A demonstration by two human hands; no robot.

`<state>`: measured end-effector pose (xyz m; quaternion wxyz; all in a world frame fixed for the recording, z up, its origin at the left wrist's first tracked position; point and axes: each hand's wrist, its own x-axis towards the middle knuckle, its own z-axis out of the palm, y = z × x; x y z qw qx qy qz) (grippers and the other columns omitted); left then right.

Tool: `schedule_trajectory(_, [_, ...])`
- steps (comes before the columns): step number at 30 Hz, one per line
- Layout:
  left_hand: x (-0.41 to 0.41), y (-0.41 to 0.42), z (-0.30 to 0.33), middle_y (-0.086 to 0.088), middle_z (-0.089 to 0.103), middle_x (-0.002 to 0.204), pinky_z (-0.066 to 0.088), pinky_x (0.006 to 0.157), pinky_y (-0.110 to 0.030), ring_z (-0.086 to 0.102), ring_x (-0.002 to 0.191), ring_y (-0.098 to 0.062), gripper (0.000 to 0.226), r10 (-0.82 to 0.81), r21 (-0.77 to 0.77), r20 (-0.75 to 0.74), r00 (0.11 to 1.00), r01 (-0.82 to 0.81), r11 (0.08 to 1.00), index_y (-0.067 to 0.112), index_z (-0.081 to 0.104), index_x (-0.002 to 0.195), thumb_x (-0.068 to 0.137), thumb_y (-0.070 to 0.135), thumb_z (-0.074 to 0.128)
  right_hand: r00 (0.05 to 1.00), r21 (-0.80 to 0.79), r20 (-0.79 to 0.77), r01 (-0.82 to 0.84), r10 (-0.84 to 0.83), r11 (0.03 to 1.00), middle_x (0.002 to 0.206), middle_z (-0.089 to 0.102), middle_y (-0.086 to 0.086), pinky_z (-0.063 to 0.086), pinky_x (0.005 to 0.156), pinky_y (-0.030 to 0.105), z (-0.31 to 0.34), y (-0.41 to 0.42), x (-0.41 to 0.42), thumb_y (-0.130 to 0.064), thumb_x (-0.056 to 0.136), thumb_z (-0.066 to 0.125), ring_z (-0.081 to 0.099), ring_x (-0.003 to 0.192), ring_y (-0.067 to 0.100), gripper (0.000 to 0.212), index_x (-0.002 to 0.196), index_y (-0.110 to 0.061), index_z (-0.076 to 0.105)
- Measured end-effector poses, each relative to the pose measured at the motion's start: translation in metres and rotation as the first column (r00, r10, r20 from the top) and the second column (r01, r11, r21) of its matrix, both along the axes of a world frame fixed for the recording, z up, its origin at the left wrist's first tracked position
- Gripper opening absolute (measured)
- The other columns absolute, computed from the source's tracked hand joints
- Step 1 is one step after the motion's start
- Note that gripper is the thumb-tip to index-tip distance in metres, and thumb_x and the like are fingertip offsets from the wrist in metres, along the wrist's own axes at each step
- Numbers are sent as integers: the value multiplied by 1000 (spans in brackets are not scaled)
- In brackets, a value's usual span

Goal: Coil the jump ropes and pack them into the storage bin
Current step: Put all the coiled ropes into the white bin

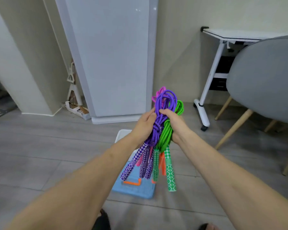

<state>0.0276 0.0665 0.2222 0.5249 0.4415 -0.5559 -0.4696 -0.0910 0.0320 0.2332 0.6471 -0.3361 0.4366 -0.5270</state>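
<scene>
Gripping one bundle of coiled jump ropes point(163, 123), purple, green and pink, the left hand point(144, 126) and right hand point(174, 125) curl their fingers round its middle, handles hanging above the storage bin point(123, 134). Packing appears in hand; next, lowering the bundle into the bin, judged open beside its blue lid point(135, 190).

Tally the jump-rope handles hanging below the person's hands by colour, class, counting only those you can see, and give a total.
Purple handles: 3
Green handles: 2
Pink handles: 1
Orange handles: 1
Total: 7 visible; others may be hidden behind these.
</scene>
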Motion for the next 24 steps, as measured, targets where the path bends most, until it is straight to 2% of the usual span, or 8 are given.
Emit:
schedule_trajectory(4, [23, -32, 28, -3, 67, 131, 44, 111, -36, 62, 123, -16, 41, 51, -67, 26, 998, -49, 997, 20, 58, 140, 106, 12, 36, 999, -56, 15, 29, -29, 998, 106, 75, 24, 61, 87, 55, 29, -31, 22, -5, 81, 75, 74, 90, 36, 34, 115, -2, 73])
schedule_trajectory(7, [37, -61, 30, -1, 68, 130, 45, 110, -38, 63, 121, -14, 38, 127, -82, -7, 992, -127, 988, 21, 59, 138, 105, 16, 41, 998, -87, 19, 55, -54, 995, 104, 76, 23, 60, 87, 57, 35, -60, 40, -3, 77, 77, 75, 93, 37, 36, 113, -3, 73])
schedule_trajectory(9, [44, -79, 26, -2, 70, 122, 50, 105, -41, 66, 113, -15, 33, 204, -82, -34, 978, -206, 975, 22, 60, 132, 104, 18, 44, 997, -109, 31, 68, -65, 992, 105, 75, 24, 62, 84, 54, 36, -80, 51, 0, 77, 75, 75, 91, 37, 37, 114, -2, 71])
schedule_trajectory(11, [53, -98, 20, -9, 70, 114, 52, 100, -48, 68, 104, -20, 23, 267, -50, -95, 959, -273, 961, 18, 59, 123, 103, 17, 49, 997, -128, 51, 71, -65, 989, 106, 74, 25, 64, 76, 46, 34, -97, 62, 3, 79, 72, 75, 83, 32, 37, 116, 0, 70])
schedule_trajectory(13, [63, -118, 16, -14, 71, 110, 53, 99, -50, 69, 99, -22, 17, 301, -33, -118, 946, -307, 951, 13, 61, 116, 101, 16, 53, 995, -128, 62, 85, -77, 988, 106, 74, 25, 64, 74, 44, 28, -117, 72, 3, 79, 73, 75, 82, 32, 37, 115, 1, 69])
schedule_trajectory(17, [86, -156, 5, -7, 74, 104, 55, 96, -46, 70, 95, -18, 18, 326, -126, -12, 945, -325, 937, 17, 70, 108, 96, 18, 56, 986, -96, 105, 136, -126, 986, 104, 75, 24, 62, 82, 54, 3, -158, 93, -2, 72, 77, 75, 93, 38, 39, 111, 0, 73])
schedule_trajectory(20, [99, -182, -17, 1, 74, 107, 52, 99, -43, 69, 102, -16, 27, 340, -164, 112, 934, -320, 933, 20, 74, 111, 94, 29, 54, 976, -56, 141, 177, -168, 983, 100, 76, 22, 63, 80, 53, -22, -182, 106, -6, 64, 80, 76, 88, 37, 46, 109, 0, 73])
schedule_trajectory(24, [112, -208, -61, 2, 73, 114, 49, 103, -43, 66, 109, -14, 35, 296, -112, 215, 930, -278, 954, 19, 71, 120, 101, 33, 45, 968, -16, 157, 203, -198, 979, 100, 76, 23, 63, 79, 50, -64, -205, 117, 1, 73, 77, 73, 79, 31, 38, 111, 1, 72])
